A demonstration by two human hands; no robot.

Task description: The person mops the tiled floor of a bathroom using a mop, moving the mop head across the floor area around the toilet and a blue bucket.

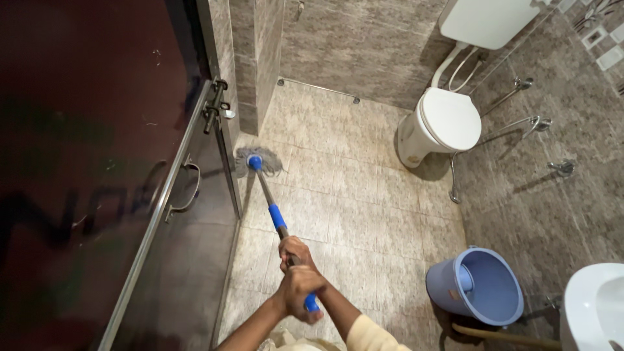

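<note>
Both hands clasp the mop handle (276, 214), a slim metal pole with blue grips: the left hand (301, 291) nearer the body, the right hand (296, 250) just ahead. Its stringy grey mop head (258, 160) lies on the matte beige floor tiles (364, 214) beside the dark door (97, 182), well apart from the glossy white toilet (445, 123) and the round blue plastic bucket (478, 286).

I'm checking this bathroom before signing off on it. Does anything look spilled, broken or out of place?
Nothing stands out. The mop head lies flat on the tiled floor by the door, both hands gripping its handle. The blue bucket stands upright near the basin, and the toilet lid is closed. No spill shows.
</note>
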